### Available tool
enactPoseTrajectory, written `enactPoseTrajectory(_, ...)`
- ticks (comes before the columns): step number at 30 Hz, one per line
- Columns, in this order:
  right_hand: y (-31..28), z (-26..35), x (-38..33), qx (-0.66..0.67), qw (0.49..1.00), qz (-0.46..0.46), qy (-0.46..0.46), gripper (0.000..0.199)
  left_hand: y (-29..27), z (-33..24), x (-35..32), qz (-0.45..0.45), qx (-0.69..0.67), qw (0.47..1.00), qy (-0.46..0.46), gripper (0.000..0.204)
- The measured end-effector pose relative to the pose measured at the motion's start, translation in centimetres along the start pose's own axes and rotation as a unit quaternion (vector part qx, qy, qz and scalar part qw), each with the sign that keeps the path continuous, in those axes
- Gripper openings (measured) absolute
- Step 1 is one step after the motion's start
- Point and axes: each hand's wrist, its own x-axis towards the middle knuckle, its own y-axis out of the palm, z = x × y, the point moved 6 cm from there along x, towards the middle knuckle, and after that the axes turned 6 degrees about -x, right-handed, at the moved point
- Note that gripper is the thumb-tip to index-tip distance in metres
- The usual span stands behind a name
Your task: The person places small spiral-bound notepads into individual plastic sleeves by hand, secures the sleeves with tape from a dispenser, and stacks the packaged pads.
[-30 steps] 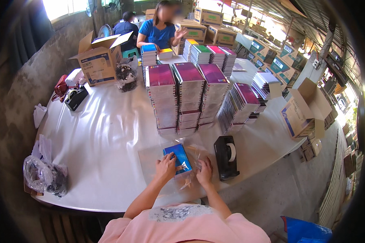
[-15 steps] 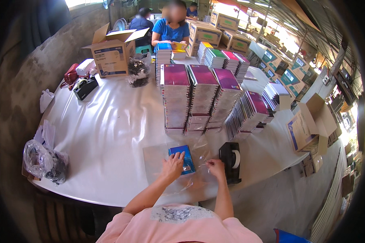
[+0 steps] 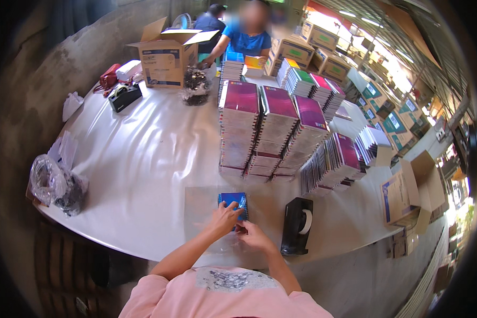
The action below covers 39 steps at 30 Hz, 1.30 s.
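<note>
Nearest, at the near edge of the white desk (image 3: 143, 153), the left hand (image 3: 225, 217) lies on a small blue notebook (image 3: 233, 203), its grip spread flat over the near corner of the cover. The right hand (image 3: 252, 236) sits just near and right of it, fingers curled; whether they pinch the clear plastic sleeve (image 3: 201, 212) lying under the notebook cannot be told. Just right stands a black tape dispenser (image 3: 297, 225). Farther off rise tall stacks of purple-covered notebooks (image 3: 270, 132). At the far left is an open cardboard box (image 3: 167, 58); beyond, a person in blue (image 3: 249, 34) works.
</note>
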Motion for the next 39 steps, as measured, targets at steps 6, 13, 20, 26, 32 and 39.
enactPoseTrajectory(6, 0.2, -0.5, 0.2, 0.032, 0.995, 0.089, 0.016, 0.037, -0.7, -1.4, 0.4, 0.065, 0.03, 0.997, 0.02, 0.063)
enactPoseTrajectory(13, -1.9, -0.7, 0.5, 0.246, 0.967, 0.064, 0.027, 0.043, -1.1, -0.7, 0.0, 0.042, -0.016, 0.999, 0.005, 0.068)
enactPoseTrajectory(20, -5.9, -7.0, 6.8, 0.289, 0.928, -0.175, 0.156, 0.053, -2.5, -1.4, -0.6, 0.015, -0.002, 0.999, 0.046, 0.065)
enactPoseTrajectory(26, -5.7, -6.6, 14.8, 0.18, 0.982, -0.061, -0.006, 0.043, -3.0, -1.9, -0.1, 0.05, -0.021, 0.997, 0.047, 0.064)
enactPoseTrajectory(32, -10.3, 5.8, 8.4, -0.022, 0.978, -0.103, -0.181, 0.05, -3.5, -1.6, -1.2, 0.05, -0.008, 0.999, 0.006, 0.065)
enactPoseTrajectory(39, -4.8, 5.2, 5.0, -0.198, 0.938, 0.126, -0.255, 0.077, -2.8, -1.9, -0.8, 0.091, -0.012, 0.996, 0.004, 0.051)
